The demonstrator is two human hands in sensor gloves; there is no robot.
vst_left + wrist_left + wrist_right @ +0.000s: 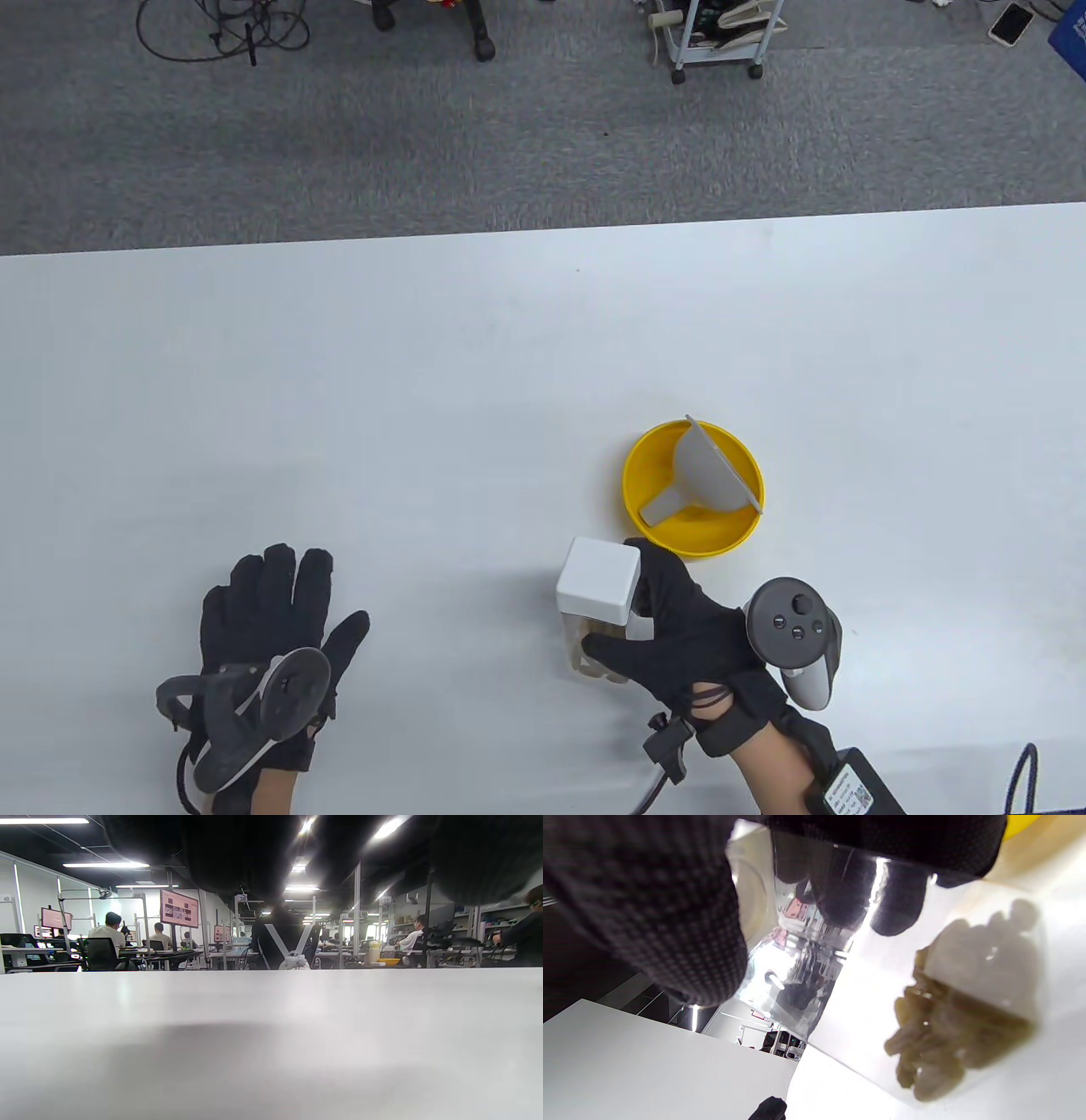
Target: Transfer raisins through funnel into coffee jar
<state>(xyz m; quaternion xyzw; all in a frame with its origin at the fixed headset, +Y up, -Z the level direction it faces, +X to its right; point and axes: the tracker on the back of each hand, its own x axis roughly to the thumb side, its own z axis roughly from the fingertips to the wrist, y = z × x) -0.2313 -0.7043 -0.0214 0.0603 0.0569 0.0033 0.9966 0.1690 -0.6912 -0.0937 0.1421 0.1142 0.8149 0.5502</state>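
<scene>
A clear coffee jar (594, 632) with a white square lid (597, 584) stands on the white table. My right hand (670, 624) grips the jar around its side. In the right wrist view the jar (882, 993) fills the frame, with a heap of greenish-brown raisins (950, 1035) at its bottom and my fingers (840, 891) wrapped around it. A grey funnel (704, 475) lies on its side in a yellow bowl (646, 501) just behind the jar. My left hand (271, 615) rests flat and empty on the table, far left of the jar.
The white table (424, 382) stretches wide behind and between the hands; its far edge (543, 229) meets grey carpet. The left wrist view shows only bare tabletop (271, 1043) and an office beyond.
</scene>
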